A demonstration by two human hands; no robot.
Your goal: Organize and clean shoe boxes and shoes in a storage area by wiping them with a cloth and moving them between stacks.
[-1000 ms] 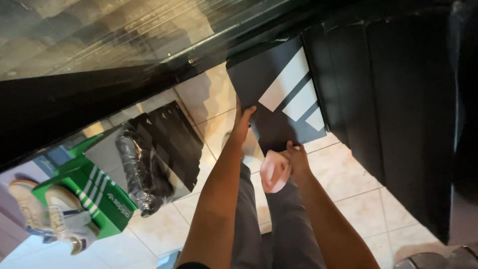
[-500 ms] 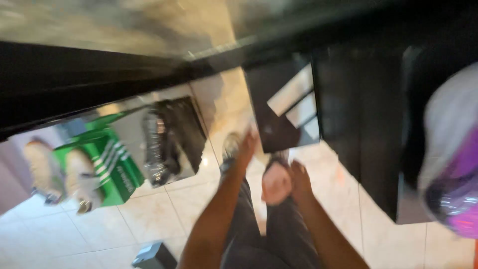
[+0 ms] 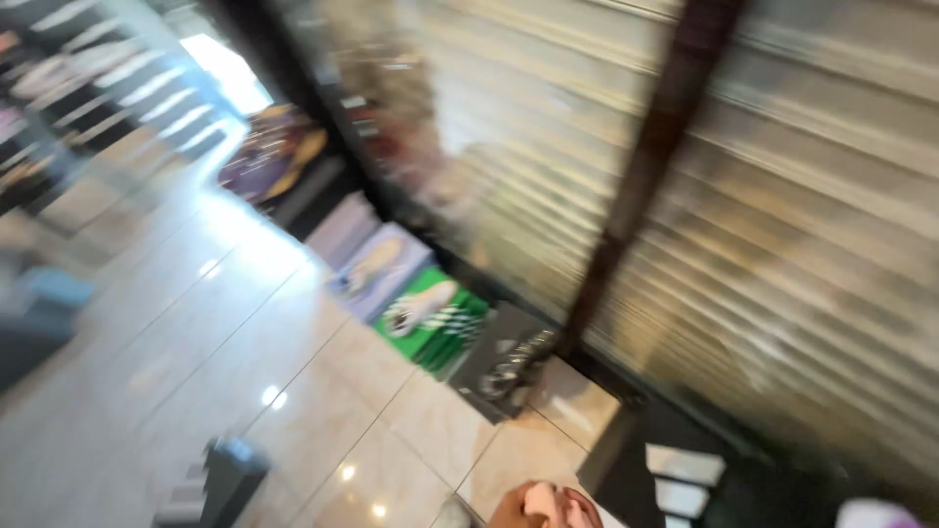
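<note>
Glossy cream floor tiles [image 3: 245, 362] blur beneath a row of shoe boxes along a shuttered shopfront.

At the bottom edge, a hand [image 3: 511, 508] closes on a pink cloth [image 3: 544, 503], seemingly soft and light, best bunched; which hand, I cannot tell.

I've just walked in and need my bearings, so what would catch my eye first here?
Probably the green shoe box with a pale shoe on it, on the glossy tiled floor beside the big glass front. A black box sits next to it. At the bottom edge, a hand clutches something pinkish, too blurred to identify.
</note>
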